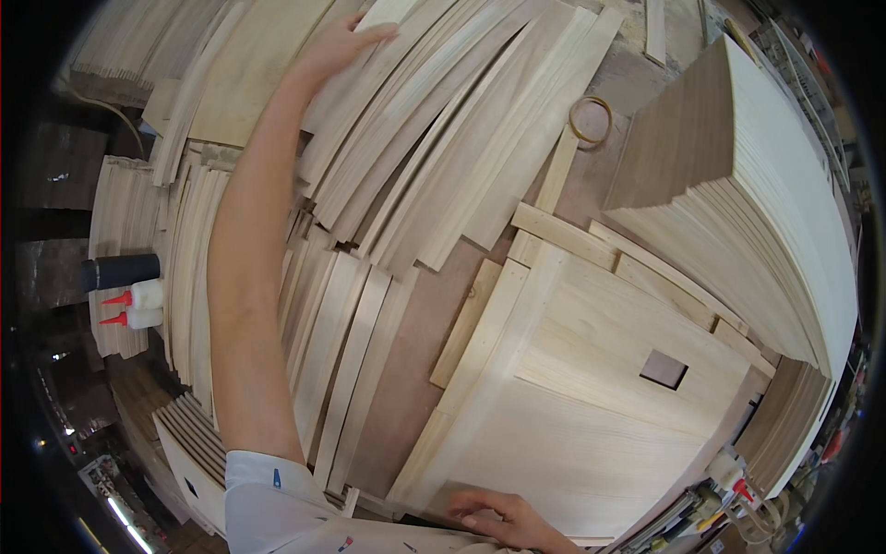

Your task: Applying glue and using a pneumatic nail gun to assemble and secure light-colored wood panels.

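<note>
While the left arm stretches far up and across the bench, the left hand (340,44) lies flat on a fan of thin wooden slats (434,138), fingers together and extended, the fingertips on the end of one pale slat (392,14) at the top of the view. The hand presses or touches rather than grips; nothing is clamped in it. The slats under it overlap one another and slant down toward the middle of the bench (406,369), whose brown surface shows between the piles.

The right hand (503,517) sits at the lower edge, fingers spread and bent, resting on the near edge of a wide wooden panel (591,406). It holds nothing closed in its grasp. The panel is made of pale boards and has a small square hole (664,368) near its right side. Narrow battens (563,233) run along the panel's far edge, and another short strip (466,323) lies just left of it on the bench.

A tall stack of boards (738,185) stands to the right, behind the panel. A rubber band (591,120) lies on the bench between the slats and that stack. More slats (341,360) lie in rows beside the left forearm. At the left rim, two glue bottles (134,307) with red nozzles lie on a pile of wood, touching a dark cylinder (120,270) above them.
</note>
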The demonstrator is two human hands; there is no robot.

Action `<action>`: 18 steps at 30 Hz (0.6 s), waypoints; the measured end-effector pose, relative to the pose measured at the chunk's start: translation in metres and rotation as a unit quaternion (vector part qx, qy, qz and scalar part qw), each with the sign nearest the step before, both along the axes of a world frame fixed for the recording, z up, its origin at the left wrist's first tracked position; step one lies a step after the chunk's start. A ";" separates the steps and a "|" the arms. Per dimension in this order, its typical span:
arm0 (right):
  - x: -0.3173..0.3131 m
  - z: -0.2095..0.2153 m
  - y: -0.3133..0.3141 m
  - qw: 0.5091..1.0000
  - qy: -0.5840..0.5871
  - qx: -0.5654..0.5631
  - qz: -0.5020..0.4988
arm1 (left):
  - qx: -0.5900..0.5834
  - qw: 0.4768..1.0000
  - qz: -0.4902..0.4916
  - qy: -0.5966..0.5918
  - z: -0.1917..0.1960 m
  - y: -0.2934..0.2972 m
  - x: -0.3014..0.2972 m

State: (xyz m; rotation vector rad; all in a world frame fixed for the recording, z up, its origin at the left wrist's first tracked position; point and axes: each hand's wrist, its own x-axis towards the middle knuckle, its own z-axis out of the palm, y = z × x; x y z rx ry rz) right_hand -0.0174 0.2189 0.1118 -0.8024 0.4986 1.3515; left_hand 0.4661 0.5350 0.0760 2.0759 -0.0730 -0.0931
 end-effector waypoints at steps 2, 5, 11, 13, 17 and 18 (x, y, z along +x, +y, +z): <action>-0.008 -0.007 -0.003 0.981 -0.184 -0.031 0.050 | 0.129 0.989 -0.069 0.032 0.009 -0.016 0.000; -0.014 -0.006 -0.002 0.977 -0.212 -0.002 0.028 | 0.381 0.924 0.019 -0.011 0.004 -0.027 0.001; -0.028 -0.003 0.000 0.976 -0.217 0.015 0.006 | 0.427 0.897 -0.057 0.099 0.050 -0.095 -0.038; -0.031 -0.003 -0.001 0.974 -0.226 0.017 0.010 | 0.394 0.913 -0.043 0.097 0.057 -0.113 -0.057; -0.034 -0.002 -0.006 0.968 -0.251 -0.005 0.011 | 0.451 0.892 -0.009 -0.034 0.048 -0.157 -0.103; -0.036 -0.001 -0.004 0.966 -0.259 -0.010 0.014 | 0.446 0.894 -0.004 -0.041 0.044 -0.152 -0.108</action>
